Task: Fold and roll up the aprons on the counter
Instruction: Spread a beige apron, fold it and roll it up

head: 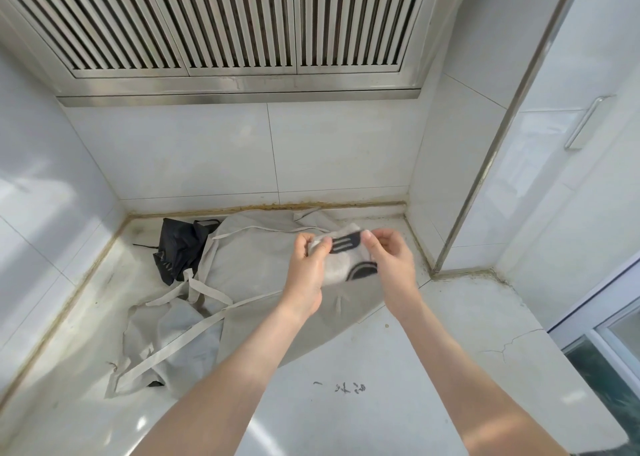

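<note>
While a small pale cloth (341,265) was held up between them, the left hand (306,268) and the right hand (388,258) were each clamped on its upper edge, thumb against curled fingers, the two close together. Whether that cloth belonged to an apron could not be told.

The beige apron (249,258) was spread flat on the counter (346,414) directly beneath and beyond the hands. Its long axis was judged to run diagonally, from the near left to the far right corner. Its straps (180,344) were trailed loosely toward the near left. The black apron (180,247) was crumpled against the back wall, touching the beige one's left edge.

Most of the beige cloth, its straps and the black apron lay left of the hands, so the left hand was judged the nearer for the first fold.

No brand or label could be read. Black bars were printed on the held cloth, but no letters were made out. Small dark marks (349,388) on the counter were too small to be read.
</note>
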Tool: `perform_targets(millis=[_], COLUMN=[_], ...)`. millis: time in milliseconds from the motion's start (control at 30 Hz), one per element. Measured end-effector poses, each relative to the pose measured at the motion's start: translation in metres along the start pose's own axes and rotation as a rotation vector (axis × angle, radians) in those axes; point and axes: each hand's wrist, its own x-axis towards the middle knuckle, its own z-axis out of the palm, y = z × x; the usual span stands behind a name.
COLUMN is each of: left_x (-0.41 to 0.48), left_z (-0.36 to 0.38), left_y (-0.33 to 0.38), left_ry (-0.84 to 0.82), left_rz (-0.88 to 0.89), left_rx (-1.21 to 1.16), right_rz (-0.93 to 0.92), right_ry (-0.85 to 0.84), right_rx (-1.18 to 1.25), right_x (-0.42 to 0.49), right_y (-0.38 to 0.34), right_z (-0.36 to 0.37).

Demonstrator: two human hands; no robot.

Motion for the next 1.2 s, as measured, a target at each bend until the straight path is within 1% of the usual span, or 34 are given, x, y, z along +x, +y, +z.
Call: perform_targets(millis=[100,200,233,300,433,500,533,600,667,733,833,867,1000,1133,1200], left_x=[0.009,0.012,0.012,0.012,0.007,0.003,0.002,0.004,0.006,0.005,-0.001,-0.003,-0.007,-0.011,-0.011], left_z=[-0.006,-0.004,-0.003,0.0,0.007,0.01,0.009,0.003,-0.006,-0.012,-0.011,-0.011,-0.011,-0.01,-0.01], left_y=[0.013,0.019,0.019,0.016,0.012,0.011,0.01,0.011,0.013,0.015,0.019,0.018,0.016,0.018,0.018], left_ry=[-0.025,-0.07,-0.065,-0.027,0.052,0.049,0.038,-0.027,-0.125,-0.228,-0.324,-0.339,-0.336,-0.319,-0.306], left_rz=[0.0,-0.005,0.0,0.008,0.053,0.08,0.088,0.103,0.118,0.14,0.164,0.155,0.161,0.196,0.204], left_rx=[-0.006,0.093,0.12,0.132,0.081,0.087,0.09,0.137,0.234,0.326,0.361,0.338,0.327,0.32,0.306], right_rz=[0.073,0.109,0.114,0.122,0.167,0.197,0.207,0.224,0.266,0.328,0.284,0.254,0.138,0.063,0.048], right_ry=[-0.181,-0.408,-0.44,-0.407,-0.201,-0.128,-0.12,-0.176,-0.296,-0.371,-0.468,-0.475,-0.361,-0.315,-0.322], right_rx=[0.084,0.142,0.123,0.084,0.094,0.097,0.111,0.149,0.208,0.237,0.189,0.208,0.38,0.439,0.447], right_x=[-0.001,-0.003,-0.003,-0.006,-0.006,-0.005,-0.005,-0.006,-0.008,-0.008,-0.009,-0.01,-0.011,-0.013,-0.012], right_y=[0.008,0.008,0.005,-0.001,-0.004,-0.003,-0.003,-0.004,-0.006,-0.007,-0.012,-0.011,-0.003,-0.002,-0.001], right_z=[-0.01,-0.013,-0.011,-0.006,0.006,0.009,0.009,0.004,-0.003,-0.009,-0.01,-0.009,-0.005,-0.001,0.0])
